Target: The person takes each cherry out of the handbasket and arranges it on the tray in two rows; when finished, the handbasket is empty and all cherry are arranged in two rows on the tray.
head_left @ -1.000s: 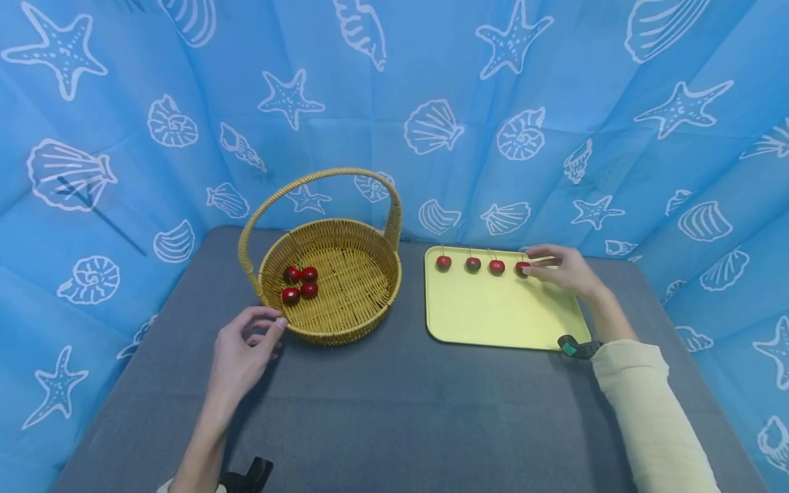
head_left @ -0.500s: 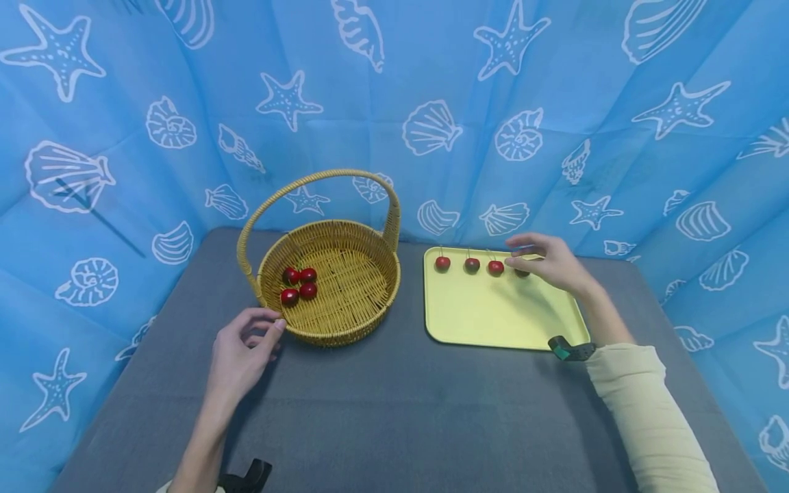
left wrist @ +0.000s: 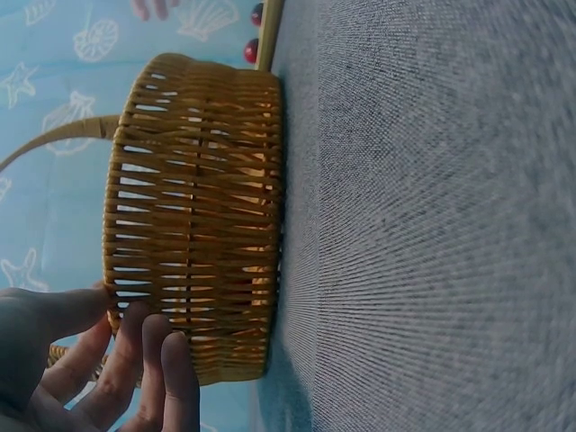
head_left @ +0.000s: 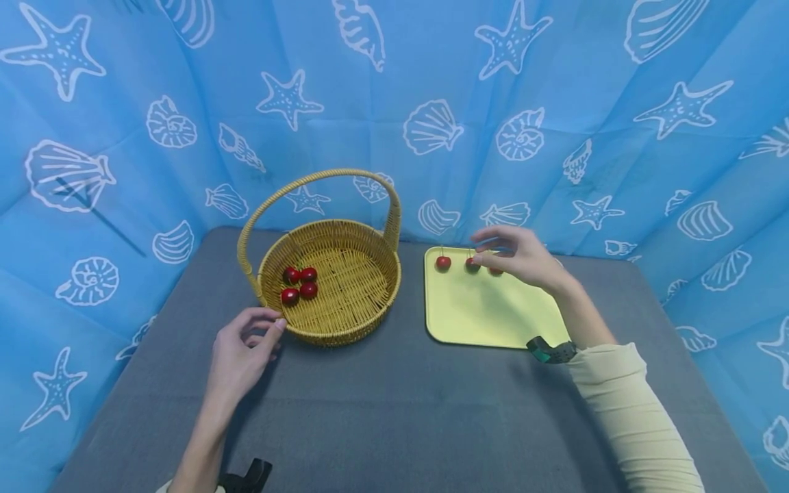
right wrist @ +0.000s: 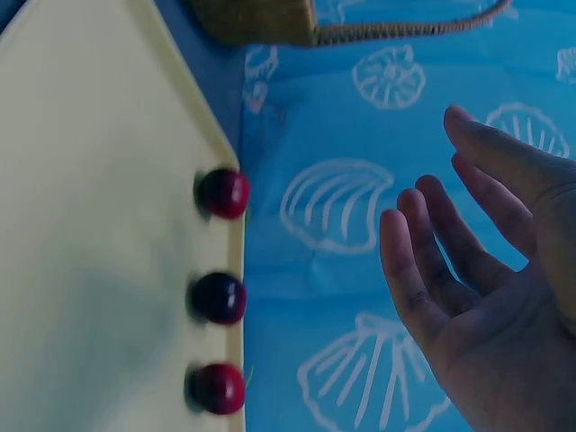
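A round wicker basket (head_left: 335, 335) with a tall arched handle holds several dark red cherries (head_left: 300, 284) at its left side. My left hand (head_left: 246, 352) pinches the basket's near-left rim between thumb and fingers, as the left wrist view (left wrist: 112, 360) also has it. Over the yellow tray (head_left: 493, 322) hovers my right hand (head_left: 524, 259), fingers apart and holding nothing. Along the tray's far edge sit a red cherry (head_left: 443, 263), a darker cherry (head_left: 472, 265) just by the right fingertips, and another cherry (head_left: 495, 271) partly covered by the hand.
A grey cloth covers the table (head_left: 394, 418). Behind it hangs a blue curtain (head_left: 370, 89) with white shells and starfish, close to the table's far edge. The tray stands right of the basket, with a gap between them.
My right hand has left the rightmost cherry on the tray and moved left above the row, its fingers loosened. The left hand and basket have stayed put.
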Demonstrator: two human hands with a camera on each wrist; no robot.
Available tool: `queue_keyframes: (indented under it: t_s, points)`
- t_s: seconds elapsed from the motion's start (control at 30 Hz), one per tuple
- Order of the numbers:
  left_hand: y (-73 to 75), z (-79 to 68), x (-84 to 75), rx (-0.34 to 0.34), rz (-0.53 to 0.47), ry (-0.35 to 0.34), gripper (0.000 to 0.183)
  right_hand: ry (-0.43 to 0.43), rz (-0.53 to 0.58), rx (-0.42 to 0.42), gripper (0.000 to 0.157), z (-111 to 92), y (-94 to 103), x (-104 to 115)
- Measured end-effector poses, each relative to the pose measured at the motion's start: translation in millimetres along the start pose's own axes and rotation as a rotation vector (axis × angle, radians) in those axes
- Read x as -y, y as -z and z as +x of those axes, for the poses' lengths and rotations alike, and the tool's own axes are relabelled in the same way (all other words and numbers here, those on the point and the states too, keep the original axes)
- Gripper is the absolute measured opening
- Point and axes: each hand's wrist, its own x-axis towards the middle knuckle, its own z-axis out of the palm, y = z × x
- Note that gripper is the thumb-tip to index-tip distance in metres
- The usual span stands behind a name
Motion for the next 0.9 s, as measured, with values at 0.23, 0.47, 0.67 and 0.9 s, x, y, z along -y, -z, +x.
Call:
queue_keyframes:
  t_s: [0.23,0.47,0.67,0.9]
  points:
    - [-0.2,0.7,0.4,-0.003,-0.005,0.003,0.033,0.059,0.044,0.044,0.037,7,-19.5,18]
    - [-0.1,0.4,1.5,0.001,-0.027,-0.016,0.034,0.144,0.088,0.117,0.037,17,-40.3,42]
    - [0.1,0.8,1.4,0.001,-0.033,-0.02,0.034,0.183,0.082,0.169,0.037,30,-61.0,53]
    - [1.0,1.4,2.2,0.01,-0.035,-0.005,0.035,0.249,0.105,0.266,0.033,48,-88.8,65]
